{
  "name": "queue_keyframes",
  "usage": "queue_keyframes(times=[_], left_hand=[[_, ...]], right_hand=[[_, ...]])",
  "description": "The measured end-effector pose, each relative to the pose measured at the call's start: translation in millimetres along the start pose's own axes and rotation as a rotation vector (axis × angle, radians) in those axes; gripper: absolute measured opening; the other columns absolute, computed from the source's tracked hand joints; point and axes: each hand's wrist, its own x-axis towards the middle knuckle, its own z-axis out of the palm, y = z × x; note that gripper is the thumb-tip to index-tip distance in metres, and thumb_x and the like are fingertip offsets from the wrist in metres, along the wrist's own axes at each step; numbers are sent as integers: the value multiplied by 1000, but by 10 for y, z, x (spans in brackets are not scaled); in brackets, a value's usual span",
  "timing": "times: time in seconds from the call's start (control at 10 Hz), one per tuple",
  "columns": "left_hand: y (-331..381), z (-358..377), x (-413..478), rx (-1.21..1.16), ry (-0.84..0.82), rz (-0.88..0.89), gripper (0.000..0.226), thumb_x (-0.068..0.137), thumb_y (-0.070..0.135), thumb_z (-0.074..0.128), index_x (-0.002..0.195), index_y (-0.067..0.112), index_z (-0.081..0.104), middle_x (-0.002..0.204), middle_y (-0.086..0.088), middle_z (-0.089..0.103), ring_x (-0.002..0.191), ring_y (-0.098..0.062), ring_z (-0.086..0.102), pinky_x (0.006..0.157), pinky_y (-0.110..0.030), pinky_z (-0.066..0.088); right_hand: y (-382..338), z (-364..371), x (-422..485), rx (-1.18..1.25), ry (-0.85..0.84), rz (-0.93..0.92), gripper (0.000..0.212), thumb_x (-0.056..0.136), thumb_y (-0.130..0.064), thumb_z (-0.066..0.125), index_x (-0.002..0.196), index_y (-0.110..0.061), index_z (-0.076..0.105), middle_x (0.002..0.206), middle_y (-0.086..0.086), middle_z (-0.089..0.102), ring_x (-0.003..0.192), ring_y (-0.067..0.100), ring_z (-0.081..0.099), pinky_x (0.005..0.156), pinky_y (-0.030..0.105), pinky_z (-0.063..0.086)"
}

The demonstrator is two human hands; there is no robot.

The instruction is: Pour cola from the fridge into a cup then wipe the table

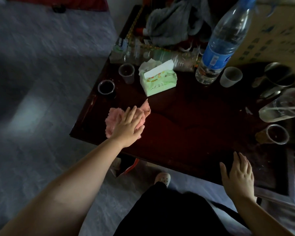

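Observation:
My left hand (129,124) lies flat, fingers together, pressing a pink fluffy cloth (111,118) onto the dark red wooden table (186,126) near its left edge. My right hand (237,174) rests open, palm down, on the table's near edge and holds nothing. A clear cup filled with dark cola (106,87) stands at the table's left edge, beyond the cloth. A second clear plastic cup (126,72) stands just behind it with only a dark trace at the bottom.
A green tissue pack (157,81) lies behind the cloth. A tall water bottle (223,46), a white cup (230,77), metal mugs (279,76), a tipped glass jug (283,108) and another clear cup (277,134) crowd the right side. Grey cloth (174,21) and clutter fill the back.

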Motion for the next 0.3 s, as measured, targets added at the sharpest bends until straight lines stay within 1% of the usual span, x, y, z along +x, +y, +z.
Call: queue_keyframes(times=[0.1,0.2,0.3], left_hand=[[171,-295,17,-26,-11,58,60,97,54,15,146,34,-13,158,7,-20,145,-15,-19,118,-50,-1],[409,-748,114,11,17,111,60,99,51,18,152,31,-3,160,4,-12,147,-15,-12,119,-48,2],[720,-1320,217,64,135,194,60,99,50,21,153,29,4,161,2,-6,148,-18,-5,118,-46,4]], right_hand=[[-122,-150,29,29,34,-45,72,87,-45,42,141,1,31,146,22,33,138,35,25,109,53,28],[-364,-441,205,44,118,-171,69,88,-41,52,142,-2,33,146,19,36,137,32,29,110,48,28],[-731,-899,443,62,192,-337,68,89,-44,50,144,-8,31,149,11,34,139,26,27,112,37,21]])
